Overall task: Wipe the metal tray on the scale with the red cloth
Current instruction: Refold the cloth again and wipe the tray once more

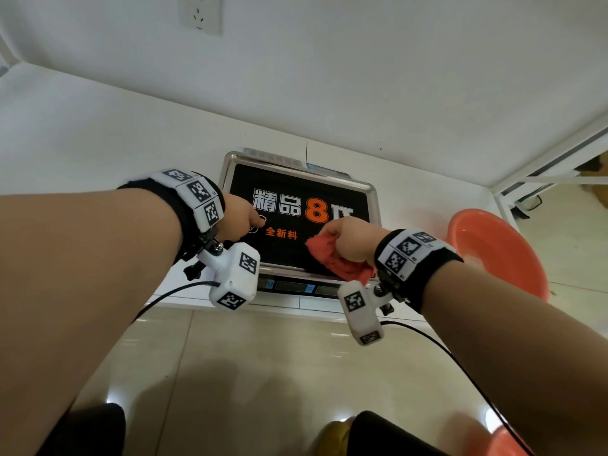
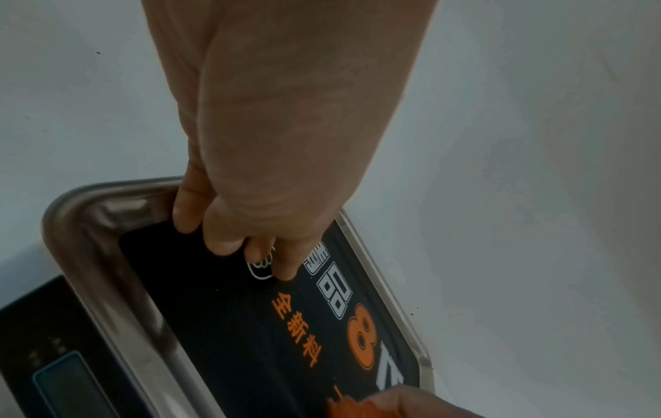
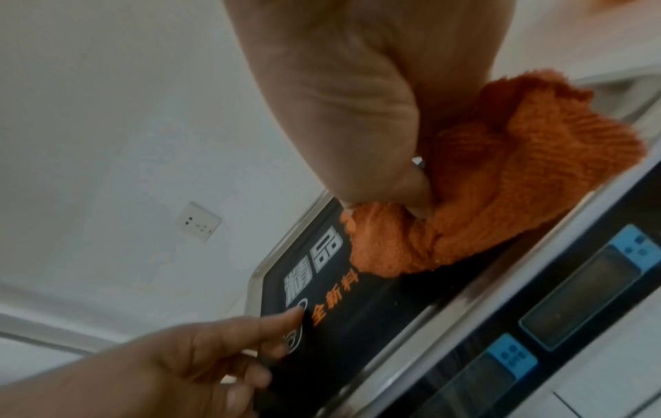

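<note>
A white wall (image 1: 362, 77) carries a white power socket (image 1: 199, 13) high up. Below it runs a white counter (image 1: 98, 126). The floor (image 1: 279, 373) has glossy beige tiles reflecting bright light. A white metal frame (image 1: 543, 166) stands at right.

Black wristbands (image 1: 424, 274) carry white tagged blocks, white cameras (image 1: 235, 279) and black cables (image 1: 460, 360).
</note>
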### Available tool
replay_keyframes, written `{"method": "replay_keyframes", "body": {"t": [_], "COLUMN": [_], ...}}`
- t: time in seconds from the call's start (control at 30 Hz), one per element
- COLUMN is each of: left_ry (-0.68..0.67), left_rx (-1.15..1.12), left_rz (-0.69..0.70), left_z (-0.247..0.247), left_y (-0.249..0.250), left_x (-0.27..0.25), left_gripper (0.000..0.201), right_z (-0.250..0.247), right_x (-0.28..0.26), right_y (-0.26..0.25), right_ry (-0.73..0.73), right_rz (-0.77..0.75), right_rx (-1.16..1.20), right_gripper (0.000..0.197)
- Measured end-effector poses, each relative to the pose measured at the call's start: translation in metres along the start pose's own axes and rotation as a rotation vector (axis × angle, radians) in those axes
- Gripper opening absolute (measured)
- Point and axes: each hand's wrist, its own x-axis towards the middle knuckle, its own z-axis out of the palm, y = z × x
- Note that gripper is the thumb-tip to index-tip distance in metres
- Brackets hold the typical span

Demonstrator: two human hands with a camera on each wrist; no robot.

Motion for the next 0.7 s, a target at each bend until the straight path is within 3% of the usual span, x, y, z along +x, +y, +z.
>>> {"method": "replay_keyframes", "body": {"t": [0.1,0.27,0.43,0.6,0.7], "left_ry": [-0.03,-0.025,-0.01,-0.016,-0.019], "left_rx": [0.006,0.186,0.281,0.301,0.322], "left_rz": [0.019,0.026,0.072,0.093,0.088], "left_z": [0.001,-0.002,-0.007,-0.008,-0.007], "left_y": [-0.002,-0.001,0.0,0.001,0.0], "left_x": [0.002,-0.002,-0.007,-0.007,-0.006], "left_gripper": [0.046,0.053,0.061,0.049,0.048], "right_z": [0.004,0.011,0.024,0.044,0.05], "right_x": [-0.003,-0.008,-0.009,0.0,-0.001], "right_y": [-0.017,-0.048,-0.079,-0.091,-0.098], "right_ry": [-0.025,-0.058,-0.048,-0.055,-0.098], "right_rz": [0.004,-0.071,-0.171,-0.327,-0.363], "right_rx": [-0.022,-0.116,-0.143,-0.245,-0.318], "right_gripper": [0.045,0.052,0.04,0.033,0.01]}}
